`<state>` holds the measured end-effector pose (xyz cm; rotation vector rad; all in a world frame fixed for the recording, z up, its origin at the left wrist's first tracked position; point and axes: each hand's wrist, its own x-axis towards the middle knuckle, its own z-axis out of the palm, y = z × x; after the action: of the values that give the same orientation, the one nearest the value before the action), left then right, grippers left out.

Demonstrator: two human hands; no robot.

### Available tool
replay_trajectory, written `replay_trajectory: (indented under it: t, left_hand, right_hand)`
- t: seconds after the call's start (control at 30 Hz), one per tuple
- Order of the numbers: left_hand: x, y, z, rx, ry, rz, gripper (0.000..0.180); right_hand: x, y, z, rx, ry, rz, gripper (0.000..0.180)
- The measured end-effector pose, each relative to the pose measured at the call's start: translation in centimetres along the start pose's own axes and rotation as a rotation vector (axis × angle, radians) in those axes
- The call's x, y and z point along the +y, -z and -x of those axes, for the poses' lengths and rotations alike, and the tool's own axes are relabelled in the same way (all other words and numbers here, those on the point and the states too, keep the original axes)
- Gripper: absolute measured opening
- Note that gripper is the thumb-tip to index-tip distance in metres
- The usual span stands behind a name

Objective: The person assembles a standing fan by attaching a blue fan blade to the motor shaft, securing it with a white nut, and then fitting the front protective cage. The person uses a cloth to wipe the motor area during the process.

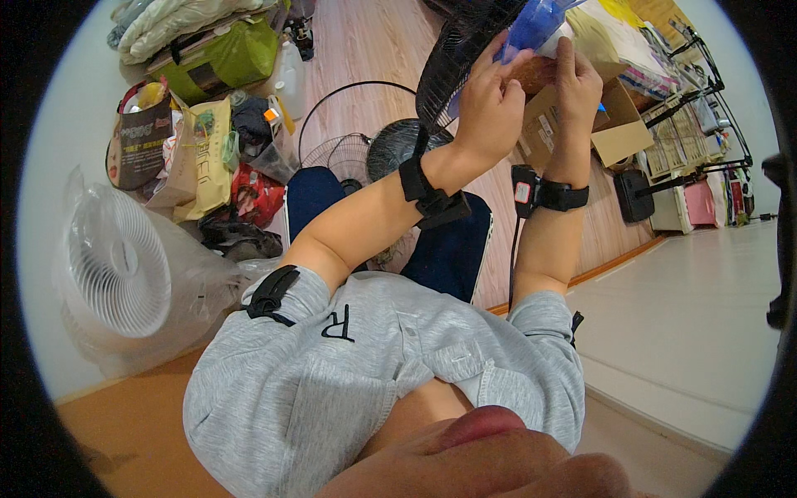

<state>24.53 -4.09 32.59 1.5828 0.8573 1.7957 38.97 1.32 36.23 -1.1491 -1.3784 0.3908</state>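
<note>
Overhead, the left hand (488, 104) pinched the blue fan blade (534, 25) while the right hand (579, 87) gripped its far side, seemingly steadying it against the dark grille (452, 62) just beside them.

Both hands (531, 91) work raised, hemmed by the blue fan blade (535, 23) and black fan grille (452, 62). Below, a cardboard box (618, 133), a second grille (344, 158) and bags (199, 149) crowd the wooden floor (365, 41); the pale floor (689, 307) at right lies open.

Bright, even indoor light with soft shadows; strong fisheye bending and a black rim at the edges; the nearest part is blurred.
</note>
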Motion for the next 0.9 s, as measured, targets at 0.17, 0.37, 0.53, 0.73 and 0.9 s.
replay_trajectory:
  t: [0.17, 0.37, 0.53, 0.73, 0.9]
  left_hand:
    - [0.4, -0.1, 0.1, -0.015, 0.023, 0.007, 0.038]
    - [0.4, -0.3, 0.1, 0.043, 0.049, 0.059, 0.041]
    - [0.2, 0.1, 0.1, 0.037, -0.003, 0.043, 0.039]
    - [0.6, 0.7, -0.1, 0.028, -0.012, 0.081, 0.037]
    - [1.0, 0.8, 0.0, 0.039, 0.018, 0.024, 0.037]
  right_hand:
    - [-0.4, -0.7, 0.5, 0.12, 0.092, -0.097, 0.04]
    - [0.4, -0.2, 0.8, 0.005, 0.114, 0.002, 0.042]
    - [0.7, 0.1, 0.9, -0.066, 0.147, -0.003, 0.044]
    - [0.4, 0.0, 0.5, -0.132, 0.094, -0.05, 0.039]
    - [0.6, 0.1, -0.1, -0.134, 0.043, 0.012, 0.041]
